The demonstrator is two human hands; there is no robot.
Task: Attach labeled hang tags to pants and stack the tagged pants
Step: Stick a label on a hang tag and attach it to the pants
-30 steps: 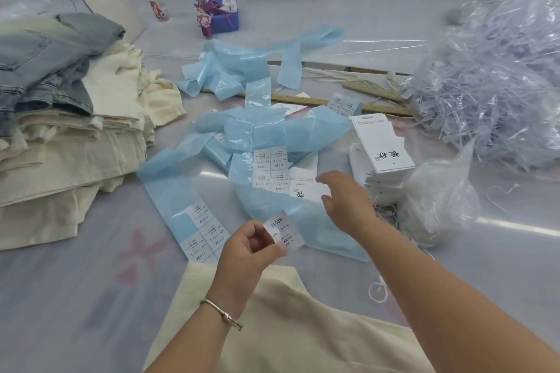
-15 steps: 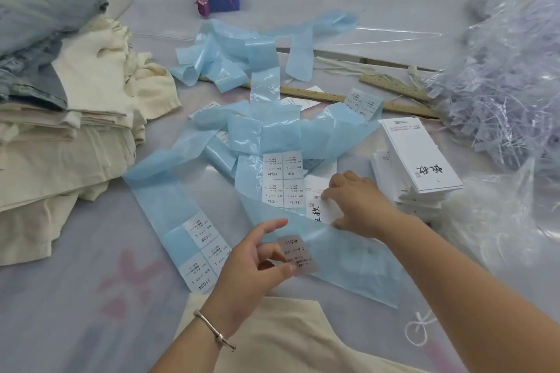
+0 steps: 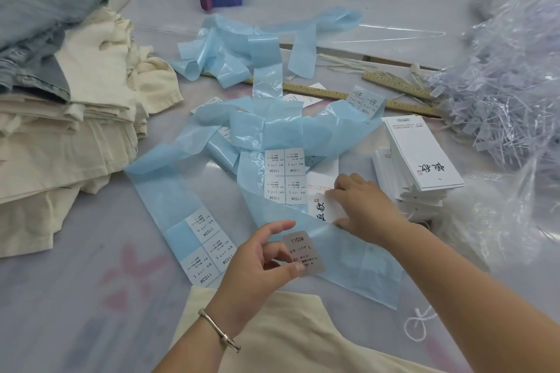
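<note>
A: At lower centre of the frame we see the sticker [image 3: 304,253], peeled and pinched between thumb and fingers of the left hand [image 3: 260,263]. Its top line reads "1103#", with an "L" on the line below; the smaller print we cannot make out.

B: What has changed? A second ago the right hand [image 3: 365,202] was still reaching over the backing strip [image 3: 342,254]. Now it has come down on a loose tag [image 3: 321,201] at centre right, fingers pressing and curling at its edge. We cannot tell whether it merely pins the card or has begun to lift it.

A: We judge, then, that sticker and tag are about to meet: the labelling step is in hand, and tying to the garment is not yet done.

B: The tag bears large brush characters, partly hidden; the same characters show on the tag stack [image 3: 424,157] at right.

A: Unpeeled stickers [image 3: 285,175] on the blue strip, just left of the right hand, also read "1103#".

B: The pants [image 3: 281,336] awaiting a tag lie at the bottom edge, beneath both forearms. The pile [image 3: 60,136] of cream and denim garments sits at upper left, well apart. A ruler [image 3: 336,94] lies above centre.
</note>
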